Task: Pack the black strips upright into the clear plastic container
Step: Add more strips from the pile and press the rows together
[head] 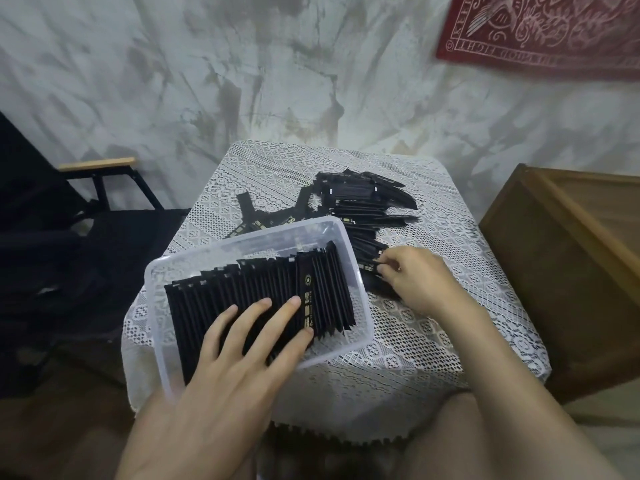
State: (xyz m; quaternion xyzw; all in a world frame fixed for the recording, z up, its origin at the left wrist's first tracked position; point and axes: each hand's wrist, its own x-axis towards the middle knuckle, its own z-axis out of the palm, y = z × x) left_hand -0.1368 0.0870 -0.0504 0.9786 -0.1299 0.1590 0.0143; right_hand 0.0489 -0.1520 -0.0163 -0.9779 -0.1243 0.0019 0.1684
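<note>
Pressing my left hand (pixel 239 344) flat, fingers straight, on the packed strips (pixel 263 289) holds them upright in the clear container (pixel 154 323) near me. My right hand (pixel 419 275) pinches a strip (pixel 369 266) from the loose pile (pixel 360 199) just right of it, I judge for slotting in next.

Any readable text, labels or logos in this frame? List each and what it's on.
"GOOD FIGHT": upside down along the lower border of the red wall cloth; the words before it are blurred.
"KEEP": probably, running along the same cloth's left border; the rest is cut off.
Gold round logo and print on one packed black strip: too small to read.
Gold marks on the loose strips: unreadable.
</note>
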